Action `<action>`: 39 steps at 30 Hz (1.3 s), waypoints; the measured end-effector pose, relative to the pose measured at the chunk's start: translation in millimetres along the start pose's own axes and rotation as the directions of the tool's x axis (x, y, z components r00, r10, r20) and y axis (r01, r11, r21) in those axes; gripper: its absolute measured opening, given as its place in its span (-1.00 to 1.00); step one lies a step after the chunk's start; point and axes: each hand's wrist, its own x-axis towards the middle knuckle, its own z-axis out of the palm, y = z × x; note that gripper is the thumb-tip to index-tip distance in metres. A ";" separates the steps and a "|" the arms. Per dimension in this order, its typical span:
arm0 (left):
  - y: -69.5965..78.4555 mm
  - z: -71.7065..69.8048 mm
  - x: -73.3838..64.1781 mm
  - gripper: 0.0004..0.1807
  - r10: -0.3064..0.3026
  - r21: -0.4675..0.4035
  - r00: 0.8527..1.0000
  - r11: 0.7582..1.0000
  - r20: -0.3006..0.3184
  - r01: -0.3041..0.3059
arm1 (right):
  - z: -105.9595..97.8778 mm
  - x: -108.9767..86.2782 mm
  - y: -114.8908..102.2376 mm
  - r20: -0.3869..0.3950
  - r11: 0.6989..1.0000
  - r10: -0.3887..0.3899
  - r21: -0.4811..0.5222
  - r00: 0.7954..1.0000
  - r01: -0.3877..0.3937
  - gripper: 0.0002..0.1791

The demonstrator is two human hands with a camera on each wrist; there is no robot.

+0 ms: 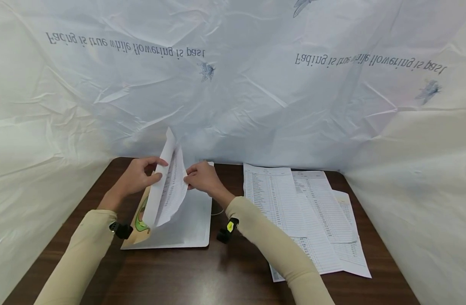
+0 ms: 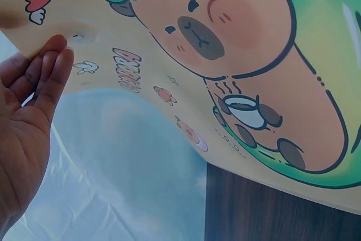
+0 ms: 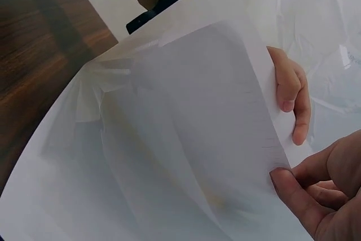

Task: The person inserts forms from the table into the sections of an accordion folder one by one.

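A folder (image 1: 196,224) lies on the table, its near-white inside facing up and its front cover (image 2: 316,117) lifted. Outside, that cover carries a cartoon animal with a cup on a cream and green ground. At the cover's free edge, my left hand (image 1: 139,174) grips it, fingers bent over the edge in the right wrist view. A printed sheet (image 1: 175,186) stands tilted inside the folder beside the raised cover. My right hand (image 1: 205,177) pinches the sheet's right edge between thumb (image 3: 285,182) and fingers. Part of the sheet shows through a translucent, creased pocket (image 3: 113,83).
Several printed sheets (image 1: 272,199) overlap on the right side of the dark wooden table (image 1: 172,275), close to my right forearm. A thin pale loop (image 1: 217,212) sticks out at the folder's right edge. White sheeting (image 1: 233,106) hangs behind and at both sides.
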 end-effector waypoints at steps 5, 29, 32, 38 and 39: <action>0.0 -0.3 0.5 -0.70 -0.002 -0.002 1.000 1.000 -0.004 0.002 | -1.7 -1.7 -0.5 0.005 0.999 0.018 0.029 1.000 -0.018 -0.77; 4.0 2.7 0.2 -0.70 0.010 -0.024 1.000 1.000 -0.001 -0.010 | 15.7 5.8 1.6 -0.017 0.995 0.028 -0.096 0.999 -0.030 -0.68; 3.4 3.0 0.4 -0.70 0.018 -0.014 1.000 1.000 -0.001 -0.018 | 17.7 5.9 3.4 -0.035 0.994 0.016 -0.110 0.999 -0.020 -0.69; 1.2 3.6 0.6 -0.71 0.023 -0.006 1.000 1.000 -0.006 -0.023 | 16.7 3.9 3.5 -0.052 0.994 -0.012 -0.108 0.999 0.006 -0.74; 0.8 3.6 0.7 -0.71 0.022 -0.004 1.000 1.000 -0.007 -0.022 | 15.5 3.1 2.7 -0.051 0.994 -0.015 -0.106 0.999 0.010 -0.75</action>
